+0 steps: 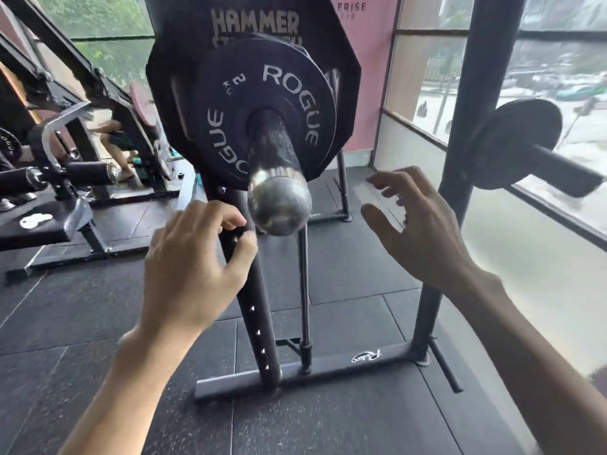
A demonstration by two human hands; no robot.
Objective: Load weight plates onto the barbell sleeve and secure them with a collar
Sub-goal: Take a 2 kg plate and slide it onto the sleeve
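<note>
The barbell sleeve [277, 178] points straight at me, its chrome end cap close to the camera. On it sits a small black Rogue plate [226, 106] marked 2 kg, in front of a large black Hammer Strength plate [170, 60]. No collar shows on the sleeve. My left hand [193, 257] hovers just left of and below the sleeve end, fingers loosely curled with nothing in them. My right hand [417, 224] is right of the sleeve end, fingers spread and empty. Neither hand touches the bar or the plates.
A black rack base [328, 366] with uprights stands on rubber floor tiles under the bar. A storage peg with a plate [522, 142] juts out on the right upright. Gym machines [65, 149] fill the left, with a person partly seen behind them. Windows line the right.
</note>
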